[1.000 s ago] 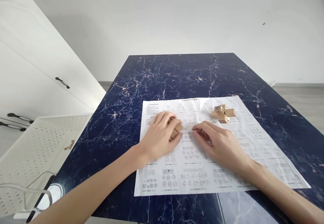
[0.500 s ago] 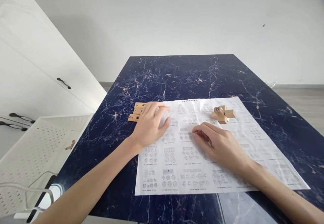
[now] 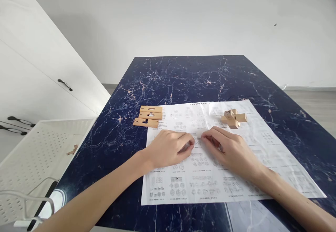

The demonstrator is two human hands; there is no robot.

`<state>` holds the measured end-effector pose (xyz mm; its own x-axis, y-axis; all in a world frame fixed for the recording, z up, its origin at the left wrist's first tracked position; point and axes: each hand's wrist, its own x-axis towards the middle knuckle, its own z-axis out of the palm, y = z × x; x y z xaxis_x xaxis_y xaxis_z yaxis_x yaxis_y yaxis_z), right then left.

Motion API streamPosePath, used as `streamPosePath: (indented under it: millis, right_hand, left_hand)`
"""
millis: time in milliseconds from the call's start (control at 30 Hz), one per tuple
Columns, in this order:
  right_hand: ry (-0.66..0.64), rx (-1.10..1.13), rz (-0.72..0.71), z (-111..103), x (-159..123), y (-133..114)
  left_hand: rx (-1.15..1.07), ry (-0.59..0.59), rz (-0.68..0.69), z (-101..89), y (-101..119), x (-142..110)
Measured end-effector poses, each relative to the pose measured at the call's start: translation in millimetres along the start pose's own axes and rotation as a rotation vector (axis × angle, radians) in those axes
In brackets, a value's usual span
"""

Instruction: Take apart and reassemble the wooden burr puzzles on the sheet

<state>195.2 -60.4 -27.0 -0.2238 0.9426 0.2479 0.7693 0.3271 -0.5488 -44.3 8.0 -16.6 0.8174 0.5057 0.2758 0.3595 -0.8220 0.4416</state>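
Note:
My left hand (image 3: 172, 148) rests over the printed instruction sheet (image 3: 168, 193), its fingers curled in toward the thumb with nothing showing in them. Just to its right, my right hand (image 3: 228, 148) also lies on the paper, fingers bent in and thumb close to the index finger; I see no object there either. Beyond my right hand sits a wooden burr puzzle (image 3: 232, 120) made of crossed sticks, resting on the sheet. Past my left hand, three notched wooden sticks (image 3: 148, 115), marked 2, 1 and 3, lie side by side across the paper's left edge.
The dark blue marbled table (image 3: 181, 74) carries everything. To the left, below the table, is a white perforated basket (image 3: 39, 144) with a small wooden piece (image 3: 72, 150) in it. White cables (image 3: 28, 195) and a white cabinet (image 3: 39, 57) are on that side too.
My left hand has moved away from the three notched sticks, toward me and to the right, and its fingers have curled in. My right hand has hardly moved.

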Motion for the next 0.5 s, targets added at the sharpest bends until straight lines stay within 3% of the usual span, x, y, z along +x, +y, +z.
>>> streamPosePath:
  millis: [200,333,500]
  right_hand:
    - [0.16,0.05,-0.019,1.8,0.8,-0.3]
    - [0.299,0.075,0.064,-1.0,2.1,-1.1]
    - [0.326,0.147,0.167,-4.5,3.5,1.0]
  left_hand:
    - [0.003,-0.001,-0.007,0.5,1.5,0.1]
    - [0.002,-0.001,-0.007,0.3,1.3,0.8]
    - [-0.003,0.0,-0.005,0.2,1.2,1.0]
